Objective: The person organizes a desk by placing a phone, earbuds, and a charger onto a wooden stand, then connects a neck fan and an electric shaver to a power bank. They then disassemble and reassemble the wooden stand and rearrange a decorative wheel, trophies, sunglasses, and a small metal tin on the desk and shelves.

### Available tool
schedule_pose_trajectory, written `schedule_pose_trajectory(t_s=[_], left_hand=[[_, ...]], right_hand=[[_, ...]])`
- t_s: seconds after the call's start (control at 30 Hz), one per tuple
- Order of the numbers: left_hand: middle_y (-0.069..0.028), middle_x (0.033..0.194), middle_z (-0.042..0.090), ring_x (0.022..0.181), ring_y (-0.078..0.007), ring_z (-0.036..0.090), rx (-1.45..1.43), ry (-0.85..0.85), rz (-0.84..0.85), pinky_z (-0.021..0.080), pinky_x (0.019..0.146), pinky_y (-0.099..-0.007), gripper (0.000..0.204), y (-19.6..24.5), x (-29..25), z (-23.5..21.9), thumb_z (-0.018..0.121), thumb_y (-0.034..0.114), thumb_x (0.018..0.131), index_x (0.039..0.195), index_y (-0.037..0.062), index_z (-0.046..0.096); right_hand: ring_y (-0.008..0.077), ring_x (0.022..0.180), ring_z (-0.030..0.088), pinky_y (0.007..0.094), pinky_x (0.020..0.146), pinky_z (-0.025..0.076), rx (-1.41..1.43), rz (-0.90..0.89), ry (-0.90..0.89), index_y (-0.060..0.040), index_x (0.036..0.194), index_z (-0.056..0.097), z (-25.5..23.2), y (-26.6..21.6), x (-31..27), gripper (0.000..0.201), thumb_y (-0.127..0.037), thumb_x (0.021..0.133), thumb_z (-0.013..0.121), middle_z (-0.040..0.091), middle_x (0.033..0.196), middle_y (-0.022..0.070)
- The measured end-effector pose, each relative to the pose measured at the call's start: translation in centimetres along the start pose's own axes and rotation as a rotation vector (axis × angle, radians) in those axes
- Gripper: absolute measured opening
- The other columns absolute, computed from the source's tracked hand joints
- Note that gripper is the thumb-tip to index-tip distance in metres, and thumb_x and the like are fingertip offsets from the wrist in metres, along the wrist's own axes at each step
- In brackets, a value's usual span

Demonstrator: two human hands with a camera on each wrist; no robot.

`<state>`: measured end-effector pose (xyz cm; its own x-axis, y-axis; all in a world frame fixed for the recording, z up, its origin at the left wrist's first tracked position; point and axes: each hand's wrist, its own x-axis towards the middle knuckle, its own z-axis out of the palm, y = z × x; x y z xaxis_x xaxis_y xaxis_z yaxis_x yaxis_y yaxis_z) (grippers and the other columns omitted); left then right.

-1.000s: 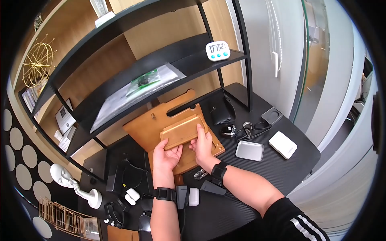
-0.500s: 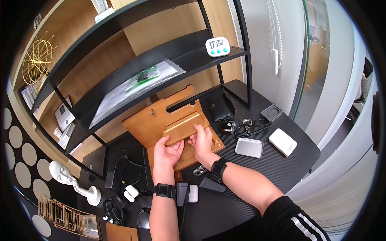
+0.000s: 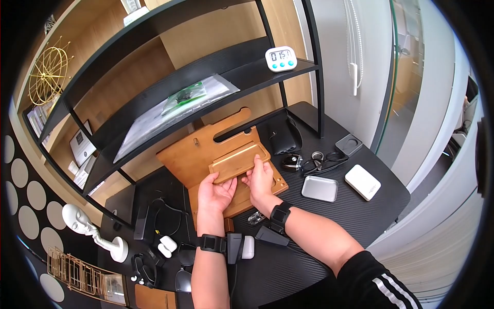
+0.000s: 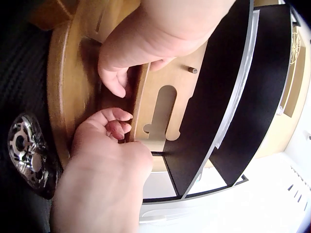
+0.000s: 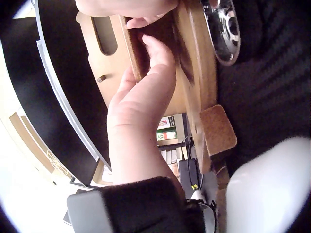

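Observation:
Both hands hold a shallow rectangular wooden tray (image 3: 237, 164) by its lower edge, in front of an upright wooden desk organizer (image 3: 177, 157) with a slotted back panel. My left hand (image 3: 213, 197) grips the tray's left end, thumb on its face and fingers curled behind. At the right part, my right hand (image 3: 261, 184) pinches it with the thumb in front and fingers under the edge. In the left wrist view, a peg (image 4: 193, 70) sticks out of the back panel. The right wrist view shows the left fingers (image 5: 158, 53) bent behind the tray edge.
A metal watch (image 4: 31, 150) lies before the organizer's base. To the right sit a shallow metal tin (image 3: 319, 189), a white box (image 3: 363, 182) and a black pouch (image 3: 285, 138). Earbuds (image 3: 167, 246) and sunglasses (image 3: 183, 280) lie left. A black shelf (image 3: 247, 82) with a timer (image 3: 281, 58) overhangs the back.
The tray has moved slightly right and up, closer to the organizer's back panel, with both hands on it. In the last half second the right thumb has shifted a little along its edge.

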<state>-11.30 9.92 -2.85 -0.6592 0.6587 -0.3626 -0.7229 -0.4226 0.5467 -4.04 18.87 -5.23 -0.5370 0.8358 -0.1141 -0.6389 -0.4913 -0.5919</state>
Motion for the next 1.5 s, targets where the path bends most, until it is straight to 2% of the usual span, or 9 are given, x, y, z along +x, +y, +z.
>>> schedule_pose_trajectory(t_s=[0.1, 0.2, 0.6, 0.93, 1.03, 1.1, 1.2, 1.5], left_hand=[[-0.0128, 0.115, 0.056, 0.108, -0.0276, 0.054, 0.048, -0.018, 0.005, 0.044, 0.095, -0.0402, 0.029, 0.0, -0.1, 0.0, 0.042, 0.018, 0.092, 0.118, 0.0059, 0.046], [-0.0162, 0.116, 0.056, 0.106, -0.0299, 0.055, 0.017, -0.010, 0.005, 0.044, 0.094, -0.0425, 0.030, -0.1, -0.2, 0.1, 0.043, 0.017, 0.092, 0.119, 0.0049, 0.046], [-0.0137, 0.117, 0.055, 0.108, -0.0288, 0.053, 0.129, -0.081, 0.048, 0.045, 0.093, -0.0419, 0.033, -0.2, -1.1, 0.8, 0.045, 0.020, 0.092, 0.122, 0.0048, 0.044], [-0.0129, 0.116, 0.056, 0.107, -0.0274, 0.054, 0.115, -0.040, 0.043, 0.045, 0.092, -0.0423, 0.031, -0.3, -0.6, 0.6, 0.042, 0.021, 0.092, 0.121, 0.0083, 0.045], [-0.0125, 0.119, 0.053, 0.110, -0.0258, 0.052, 0.144, 0.004, 0.055, 0.039, 0.098, -0.0445, 0.032, -0.4, -0.5, 0.4, 0.041, 0.022, 0.092, 0.121, 0.0084, 0.045], [-0.0122, 0.121, 0.051, 0.112, -0.0248, 0.050, 0.162, 0.066, 0.037, 0.031, 0.103, -0.0472, 0.032, -0.4, -0.4, 0.3, 0.041, 0.022, 0.092, 0.121, 0.0088, 0.044], [-0.0124, 0.123, 0.050, 0.114, -0.0242, 0.049, 0.139, 0.067, 0.023, 0.026, 0.105, -0.0482, 0.032, -0.4, -0.2, 0.2, 0.041, 0.022, 0.091, 0.121, 0.0092, 0.044], [-0.0158, 0.122, 0.050, 0.115, -0.0259, 0.048, 0.155, 0.053, -0.001, 0.028, 0.104, -0.0435, 0.035, -0.8, 0.2, 0.2, 0.042, 0.023, 0.091, 0.122, 0.0054, 0.045]], right_hand=[[0.0039, 0.051, 0.043, 0.0206, 0.046, 0.040, -0.020, -0.015, -0.007, -0.0131, 0.082, 0.049, -0.1, 0.1, 0.1, 0.023, -0.033, 0.095, 0.049, 0.046, 0.061, -0.0051], [0.0038, 0.051, 0.042, 0.0205, 0.046, 0.040, -0.028, -0.006, 0.002, -0.0130, 0.081, 0.050, -0.1, 0.1, 0.1, 0.026, -0.034, 0.095, 0.048, 0.046, 0.061, -0.0052], [0.0044, 0.052, 0.044, 0.0206, 0.046, 0.042, -0.045, -0.023, -0.025, -0.0119, 0.083, 0.049, -0.1, 0.3, 0.2, 0.031, -0.039, 0.096, 0.045, 0.046, 0.062, -0.0040], [0.0055, 0.054, 0.044, 0.0210, 0.048, 0.044, -0.058, -0.008, 0.008, -0.0122, 0.084, 0.047, -0.1, 0.4, 0.3, 0.033, -0.043, 0.097, 0.042, 0.045, 0.064, -0.0030], [0.0056, 0.055, 0.044, 0.0216, 0.049, 0.045, -0.062, -0.011, 0.018, -0.0126, 0.086, 0.047, 0.0, 0.4, 0.2, 0.033, -0.044, 0.096, 0.041, 0.045, 0.065, -0.0028], [0.0056, 0.056, 0.044, 0.0220, 0.050, 0.046, -0.061, -0.011, 0.033, -0.0128, 0.087, 0.047, 0.0, 0.4, 0.1, 0.033, -0.044, 0.096, 0.041, 0.045, 0.066, -0.0027], [0.0057, 0.057, 0.044, 0.0223, 0.051, 0.046, -0.072, -0.004, 0.044, -0.0133, 0.089, 0.046, 0.0, 0.3, 0.2, 0.033, -0.045, 0.096, 0.040, 0.045, 0.068, -0.0024], [0.0057, 0.057, 0.044, 0.0219, 0.051, 0.047, -0.055, 0.011, 0.056, -0.0133, 0.089, 0.046, 0.0, 0.1, 0.1, 0.033, -0.045, 0.097, 0.039, 0.045, 0.067, -0.0027]])
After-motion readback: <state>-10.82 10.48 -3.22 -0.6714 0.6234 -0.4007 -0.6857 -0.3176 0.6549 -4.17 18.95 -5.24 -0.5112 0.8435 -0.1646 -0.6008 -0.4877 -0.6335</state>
